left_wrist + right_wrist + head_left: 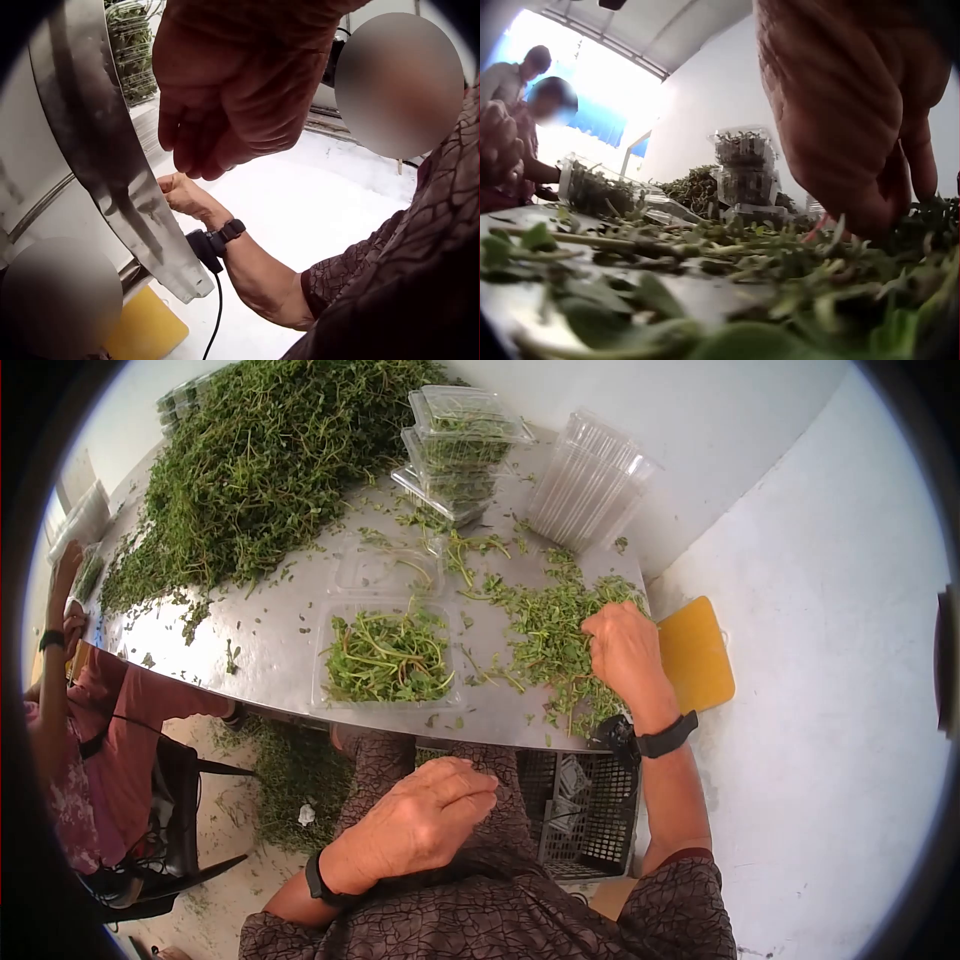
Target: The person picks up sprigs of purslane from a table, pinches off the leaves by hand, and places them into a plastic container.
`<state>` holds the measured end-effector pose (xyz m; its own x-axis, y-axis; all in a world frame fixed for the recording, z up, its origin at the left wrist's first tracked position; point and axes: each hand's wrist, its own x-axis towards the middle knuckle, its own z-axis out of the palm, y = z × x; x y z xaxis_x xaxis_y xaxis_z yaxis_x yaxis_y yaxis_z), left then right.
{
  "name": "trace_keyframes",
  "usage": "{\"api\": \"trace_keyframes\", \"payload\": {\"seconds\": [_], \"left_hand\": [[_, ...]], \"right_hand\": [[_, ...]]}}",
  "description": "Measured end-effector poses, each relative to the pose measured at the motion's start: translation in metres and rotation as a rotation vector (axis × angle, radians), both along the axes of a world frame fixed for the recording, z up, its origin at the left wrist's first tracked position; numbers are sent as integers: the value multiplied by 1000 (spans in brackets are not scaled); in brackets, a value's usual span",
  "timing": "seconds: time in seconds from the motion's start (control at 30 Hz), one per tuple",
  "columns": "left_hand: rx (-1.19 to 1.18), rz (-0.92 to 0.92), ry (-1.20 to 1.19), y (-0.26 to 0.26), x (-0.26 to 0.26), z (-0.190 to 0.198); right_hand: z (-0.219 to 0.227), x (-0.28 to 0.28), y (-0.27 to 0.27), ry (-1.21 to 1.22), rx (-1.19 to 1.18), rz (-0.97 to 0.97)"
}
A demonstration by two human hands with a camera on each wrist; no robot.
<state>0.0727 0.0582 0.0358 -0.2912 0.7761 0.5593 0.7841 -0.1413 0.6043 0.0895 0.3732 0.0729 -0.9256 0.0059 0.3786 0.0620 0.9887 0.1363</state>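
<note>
Over a loose heap of leafy green sprigs [560, 635] near the table's right edge, my right hand [628, 655] bends its fingers down and pinches at the sprigs. In the right wrist view its fingertips are partly hidden among the leaves [802, 277]. My left hand [425, 815] hovers before my lap, off the table edge, its fingers loosely curled with nothing visible in them. The left wrist view shows the same hand [240, 82] from the palm side. Between the hands and the big pile, an open clear plastic box [318, 660] holds cut sprigs [390, 660], its lid [350, 568] folded back.
A large green pile [270, 470] covers the far left of the metal table [270, 630]. Filled boxes [460, 450] and nested clear containers [590, 480] stand at the back. A yellow board [695, 655] is beyond the right edge, a black crate [590, 820] below. Another person [110, 750] sits left.
</note>
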Motion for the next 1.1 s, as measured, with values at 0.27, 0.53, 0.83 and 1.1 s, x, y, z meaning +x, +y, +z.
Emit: {"api": "trace_keyframes", "payload": {"seconds": [0.27, 0.53, 0.83, 1.1], "left_hand": [[-16, 22, -2, -2, -3, 1], [-18, -39, -63, 2, 1, -4], [-110, -69, -55, -1, 4, -11], [-89, -58, -89, -4, 3, -13]], "right_hand": [[32, 14, 2, 115, -230, -19], [21, 39, -19, -156, -262, 18], [22, 37, -29, -275, -124, 61], [23, 39, -38, -251, -94, -4]]}}
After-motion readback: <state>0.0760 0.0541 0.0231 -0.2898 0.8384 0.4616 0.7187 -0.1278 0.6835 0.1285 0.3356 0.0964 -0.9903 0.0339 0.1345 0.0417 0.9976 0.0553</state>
